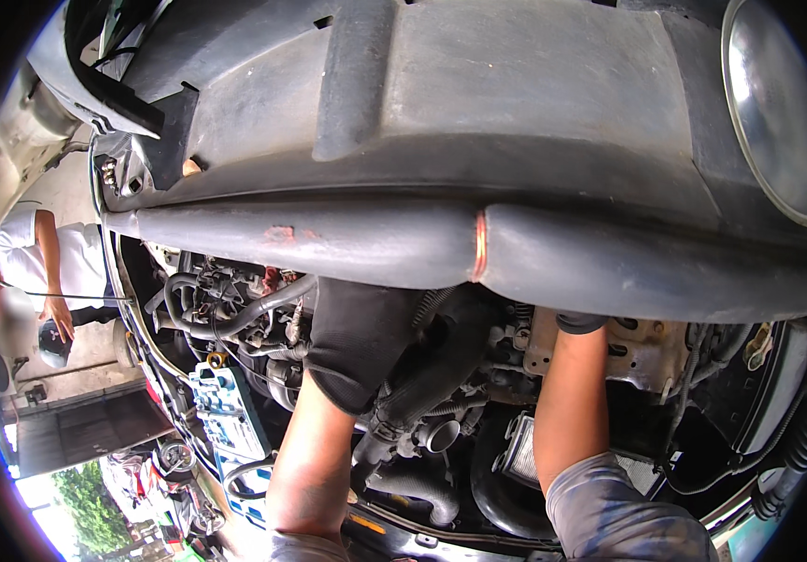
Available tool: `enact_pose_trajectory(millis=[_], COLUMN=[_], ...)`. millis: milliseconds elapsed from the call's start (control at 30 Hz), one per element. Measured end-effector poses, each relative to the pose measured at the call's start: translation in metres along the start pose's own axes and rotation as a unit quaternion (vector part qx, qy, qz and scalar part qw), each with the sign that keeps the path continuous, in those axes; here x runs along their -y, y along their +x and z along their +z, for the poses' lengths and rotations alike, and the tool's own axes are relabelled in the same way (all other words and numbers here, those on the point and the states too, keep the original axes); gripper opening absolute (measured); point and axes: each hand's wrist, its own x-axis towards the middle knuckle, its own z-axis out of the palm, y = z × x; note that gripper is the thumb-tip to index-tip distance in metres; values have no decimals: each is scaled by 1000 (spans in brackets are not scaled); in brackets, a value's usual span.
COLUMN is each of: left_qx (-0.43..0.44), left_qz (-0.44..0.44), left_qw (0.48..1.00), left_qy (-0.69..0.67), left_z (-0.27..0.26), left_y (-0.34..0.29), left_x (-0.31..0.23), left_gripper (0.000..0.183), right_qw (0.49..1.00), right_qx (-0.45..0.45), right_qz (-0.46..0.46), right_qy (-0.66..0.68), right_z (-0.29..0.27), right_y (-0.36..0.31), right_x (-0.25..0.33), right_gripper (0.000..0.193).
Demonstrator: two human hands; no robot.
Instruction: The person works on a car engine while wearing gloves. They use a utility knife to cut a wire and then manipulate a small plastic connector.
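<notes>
Both my arms reach into a vehicle's engine bay from the lower edge. My left hand (359,342) wears a black glove and goes in beneath the thick rounded edge of a large dark grey panel (535,84). Its fingers are hidden. Beside that glove runs a wide black duct (436,370). My right hand (579,322) shows only a dark glove cuff under the same edge, next to a tan metal plate (652,351) with holes. The right fingers are out of sight too. What either hand holds cannot be seen.
Hoses (254,314) and wiring crowd the bay on the left. A blue tool case (227,421) lies beside my left forearm. A finned metal part (521,454) sits near my right forearm. Another person (52,258) is at the far left, near motorcycles (174,487).
</notes>
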Motion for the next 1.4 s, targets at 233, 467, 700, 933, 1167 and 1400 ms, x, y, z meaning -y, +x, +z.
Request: enact_pose_trajectory(millis=[233, 467, 700, 933, 1167, 1400], left_qx=[39, -16, 6, -37, -21, 45], left_qz=[-94, -30, -51, -23, -46, -105], left_qw=[989, 998, 997, 998, 997, 990], left_qy=[-110, -43, -62, -40, -58, -82], left_z=[3, 0, -2, 12, 5, 0], left_y=[11, 16, 9, 6, 2, 18], left_x=[-3, -5, -4, 1, -2, -13], left_gripper=[41, 38, 35, 31, 33, 40], right_qw=[990, 984, 996, 998, 998, 987], right_qx=[117, 142, 50, -58, -41, 92], right_qz=[4, 2, -11, -27, -42, -66], right_qy=[-84, -111, -72, -7, -14, -111], right_z=[2, 2, -1, 2, 6, 16], right_y=[-6, -4, 2, 1, 3, -3], right_x=[-9, -10, -9, -3, 3, 16], right_gripper=[89, 89, 83, 76, 70, 64])
